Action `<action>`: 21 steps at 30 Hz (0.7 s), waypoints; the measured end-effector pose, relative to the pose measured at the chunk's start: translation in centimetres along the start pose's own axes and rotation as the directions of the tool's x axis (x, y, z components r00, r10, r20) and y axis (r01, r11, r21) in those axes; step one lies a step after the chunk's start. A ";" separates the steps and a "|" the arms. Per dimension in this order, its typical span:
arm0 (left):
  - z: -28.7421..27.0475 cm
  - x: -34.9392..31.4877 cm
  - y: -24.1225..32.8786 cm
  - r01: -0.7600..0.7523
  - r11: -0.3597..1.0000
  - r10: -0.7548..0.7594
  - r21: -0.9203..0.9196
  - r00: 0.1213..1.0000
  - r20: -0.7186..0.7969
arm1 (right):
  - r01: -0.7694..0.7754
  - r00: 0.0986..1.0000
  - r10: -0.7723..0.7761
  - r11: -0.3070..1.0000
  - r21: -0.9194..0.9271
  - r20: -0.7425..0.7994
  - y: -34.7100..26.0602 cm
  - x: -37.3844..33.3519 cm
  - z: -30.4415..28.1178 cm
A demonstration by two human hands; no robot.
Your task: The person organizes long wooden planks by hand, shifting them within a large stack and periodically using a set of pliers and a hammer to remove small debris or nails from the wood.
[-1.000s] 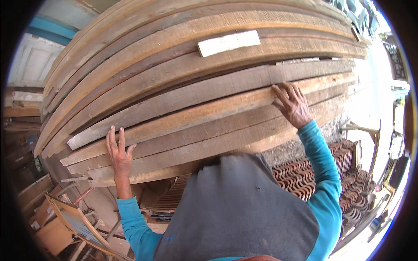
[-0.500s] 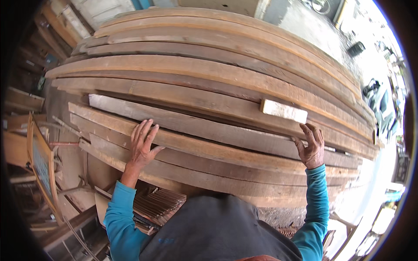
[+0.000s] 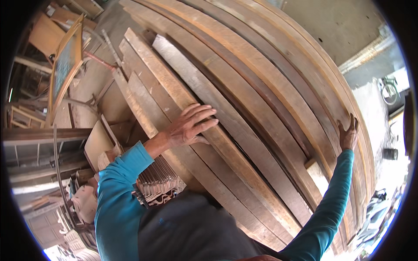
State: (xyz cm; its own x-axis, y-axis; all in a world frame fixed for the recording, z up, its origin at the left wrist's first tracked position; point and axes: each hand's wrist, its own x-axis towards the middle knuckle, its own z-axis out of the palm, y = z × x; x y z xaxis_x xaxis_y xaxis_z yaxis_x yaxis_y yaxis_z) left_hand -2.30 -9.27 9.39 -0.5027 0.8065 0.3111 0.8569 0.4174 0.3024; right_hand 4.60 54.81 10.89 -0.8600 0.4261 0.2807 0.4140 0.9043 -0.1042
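Long wooden planks lie side by side in a broad stack in front of me. My left hand [image 3: 187,128] rests on a brown plank [image 3: 159,74] on the near side, its fingers stretched out toward a greyer plank [image 3: 187,67] beside it. Far over to the right, my right hand [image 3: 348,137] reaches across to the outer planks and touches them. Its thumb and fingers are spread, and nothing is visibly held. A short pale wood block [image 3: 318,176] lies on the planks, partly covered by my right sleeve.
Below my left arm is a bundle of thin brown ridged pieces [image 3: 161,180]. A wood-framed panel [image 3: 65,69] leans among scrap timber on the left. At the right, a bicycle [image 3: 389,93] and a dark cylindrical container [image 3: 390,153] stand beyond the stack.
My view has turned, so the planks now slant from upper left to lower right. My right hand has left the pale block's side and reached to the farther planks; my left hand stays on the near ones.
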 end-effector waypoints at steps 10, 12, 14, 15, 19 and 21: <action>-0.2 -0.4 0.3 -0.062 0.998 0.062 0.003 0.998 -0.009 | 0.031 0.993 -0.016 0.992 -0.119 0.120 -1.1 3.3 2.4; -0.4 -0.2 0.7 -0.043 0.999 0.043 0.010 0.999 -0.013 | -0.003 0.999 0.007 0.995 -0.099 0.034 -2.4 4.2 1.5; -0.5 0.3 0.6 -0.004 1.000 0.003 0.015 0.999 0.051 | 0.014 0.999 -0.019 0.993 -0.116 -0.036 1.0 5.7 2.3; -0.4 0.3 0.6 -0.004 1.000 0.003 0.024 0.999 0.052 | -0.022 0.999 0.025 0.998 -0.066 0.046 1.4 6.3 2.7; 0.5 -0.3 0.2 -0.025 0.999 0.025 0.025 1.000 -0.009 | -0.038 0.978 0.046 0.998 -0.043 0.201 1.8 8.3 3.3; 0.7 -0.4 0.1 -0.022 1.000 0.022 0.021 1.000 -0.015 | -0.050 0.974 0.048 0.999 0.001 0.222 2.4 8.8 4.0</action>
State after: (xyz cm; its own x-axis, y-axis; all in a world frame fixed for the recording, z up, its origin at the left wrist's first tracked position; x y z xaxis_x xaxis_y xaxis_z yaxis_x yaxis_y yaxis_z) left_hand -1.89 -9.29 8.68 -0.4855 0.8091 0.3312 0.8697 0.4084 0.2770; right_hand -3.19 60.81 9.33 -0.8838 0.4644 0.0565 0.4558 0.8820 -0.1194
